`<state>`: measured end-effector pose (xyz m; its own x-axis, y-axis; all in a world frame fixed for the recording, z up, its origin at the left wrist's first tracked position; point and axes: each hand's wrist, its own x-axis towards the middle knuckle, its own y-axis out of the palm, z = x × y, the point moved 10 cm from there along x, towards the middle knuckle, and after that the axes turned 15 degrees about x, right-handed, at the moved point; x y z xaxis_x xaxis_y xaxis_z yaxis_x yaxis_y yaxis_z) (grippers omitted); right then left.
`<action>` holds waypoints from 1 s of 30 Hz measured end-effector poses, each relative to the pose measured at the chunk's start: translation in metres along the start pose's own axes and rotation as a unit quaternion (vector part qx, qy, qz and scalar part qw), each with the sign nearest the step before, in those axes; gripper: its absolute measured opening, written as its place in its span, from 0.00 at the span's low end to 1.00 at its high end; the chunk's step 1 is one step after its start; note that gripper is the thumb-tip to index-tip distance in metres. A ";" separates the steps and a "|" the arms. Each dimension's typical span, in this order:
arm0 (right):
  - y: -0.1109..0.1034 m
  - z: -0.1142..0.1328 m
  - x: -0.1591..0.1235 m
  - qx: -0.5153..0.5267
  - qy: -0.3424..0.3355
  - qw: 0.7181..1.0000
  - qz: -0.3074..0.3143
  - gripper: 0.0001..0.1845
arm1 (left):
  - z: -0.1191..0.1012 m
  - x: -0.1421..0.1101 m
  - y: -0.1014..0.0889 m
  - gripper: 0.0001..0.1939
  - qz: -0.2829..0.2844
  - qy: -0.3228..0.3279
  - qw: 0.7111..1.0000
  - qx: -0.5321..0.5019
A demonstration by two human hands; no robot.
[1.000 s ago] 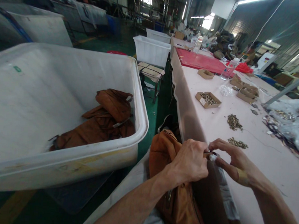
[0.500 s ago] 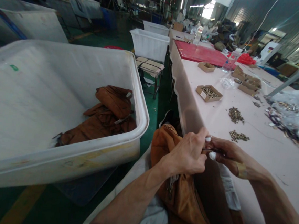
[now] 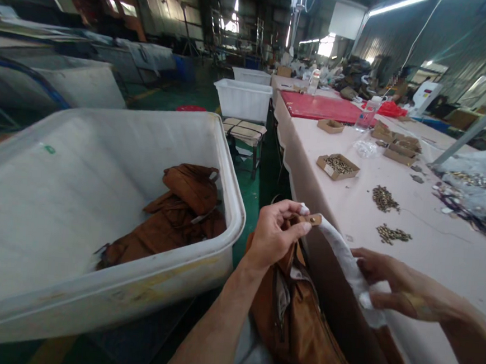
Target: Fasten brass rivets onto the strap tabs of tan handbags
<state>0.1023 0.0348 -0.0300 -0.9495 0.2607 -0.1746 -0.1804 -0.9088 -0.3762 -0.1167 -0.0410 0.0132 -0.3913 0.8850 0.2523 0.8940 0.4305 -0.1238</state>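
Note:
A brown bag (image 3: 306, 316) lies on my lap, its zipped openings facing up. My left hand (image 3: 274, 235) pinches a brown strap tab (image 3: 316, 219) with a small metal stud in it, beside the table edge. From the tab a white-wrapped strap (image 3: 341, 250) runs down to the right. My right hand (image 3: 403, 287) has its fingers and thumb around that wrapped stretch, lower down. White wrapping covers some fingertips on both hands. The strap's far end is hidden below my right hand.
On my left stands a big white tub (image 3: 240, 221) with brown bags (image 3: 185, 211) inside. The table (image 3: 442, 265) on my right bears two piles of metal studs (image 3: 392, 234), a carton of studs (image 3: 337, 167) and a clear bottle (image 3: 366, 114). A stool (image 3: 245, 130) stands ahead.
My hands were together at the strap end; my right hand has moved down and right along the wrapped strap. The studded tab now shows in my left hand. The view has tilted up.

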 end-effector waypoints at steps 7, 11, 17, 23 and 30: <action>-0.023 0.019 0.009 0.012 -0.045 0.980 -0.194 0.12 | -0.009 0.004 -0.053 0.21 -0.126 0.028 0.988 0.089; -0.055 0.061 -0.017 -0.049 -0.151 0.920 -0.359 0.08 | -0.030 0.003 -0.047 0.27 -0.113 0.049 0.944 0.306; -0.047 0.108 -0.035 -0.129 -0.255 0.876 -0.389 0.15 | -0.095 0.007 0.033 0.28 -0.024 0.224 0.874 0.430; -0.055 0.106 -0.038 -0.117 -0.252 0.855 -0.438 0.32 | -0.142 0.027 0.049 0.10 -0.035 0.325 0.889 0.321; -0.018 0.050 -0.003 0.064 -0.224 0.862 -0.451 0.33 | -0.171 0.031 0.009 0.10 -0.217 0.302 0.864 0.340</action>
<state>0.0960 0.0341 0.0230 -0.4068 0.7538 0.5160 -0.8965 -0.4379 -0.0670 -0.0839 -0.0399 0.1840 -0.2881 0.4482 0.8463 0.2763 0.8850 -0.3746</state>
